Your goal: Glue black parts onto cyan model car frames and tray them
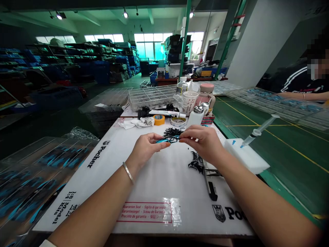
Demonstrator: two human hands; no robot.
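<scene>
Your left hand (144, 148) and right hand (204, 141) meet on the near side of the orange tape roll (159, 119), with the slim blue-and-black part (164, 140) stretched between them, just above the white board (105, 178). Your left thumb and fingers are closed on its left end; your right thumb and forefinger pinch the dark strip at its right end. How hard you press, you can't tell from here.

The part looks very light, so its weight should hardly trouble you. The blue portion looks smooth and shiny, probably stiff plastic that could slip or scuff under a nail; the dark strip looks thin and likely bends a little, and might kink or snap if forced. Take it near both ends, with the soft pads of the fingers, and keep the pinch light and level so the middle bears no twist.

Nearer to you than the tape roll and slightly right lies a heap of black pieces (172, 131), just behind the part. Farther right and nearer still are a smaller cluster (195, 163) and a grey-and-black tool (211, 185). Those little pieces look thin and easily tangled; lift one by its middle.
</scene>
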